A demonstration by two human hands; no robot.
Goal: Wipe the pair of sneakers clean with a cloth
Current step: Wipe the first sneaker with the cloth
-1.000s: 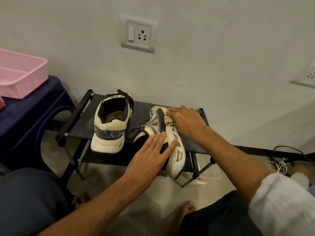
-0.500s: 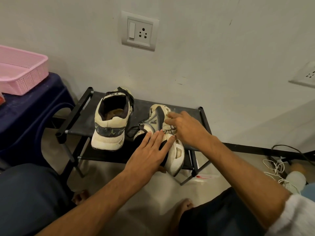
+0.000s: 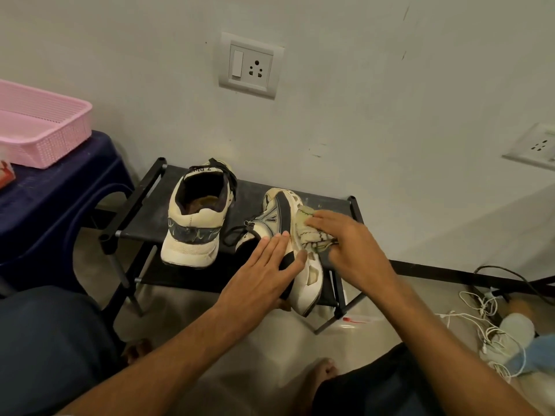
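The left hand [image 3: 264, 274] lies flat on the tipped sneaker [image 3: 310, 277], fingers straight and close together, hiding its collar; I can't make out the thumb. Just right of those fingertips, the right hand [image 3: 351, 247] curls its fingers over a bunched cloth [image 3: 310, 235] against the sole, with much of the cloth lost under the palm. The other sneaker [image 3: 195, 232] stands upright, left of the left fingers, on the black rack [image 3: 141, 211].
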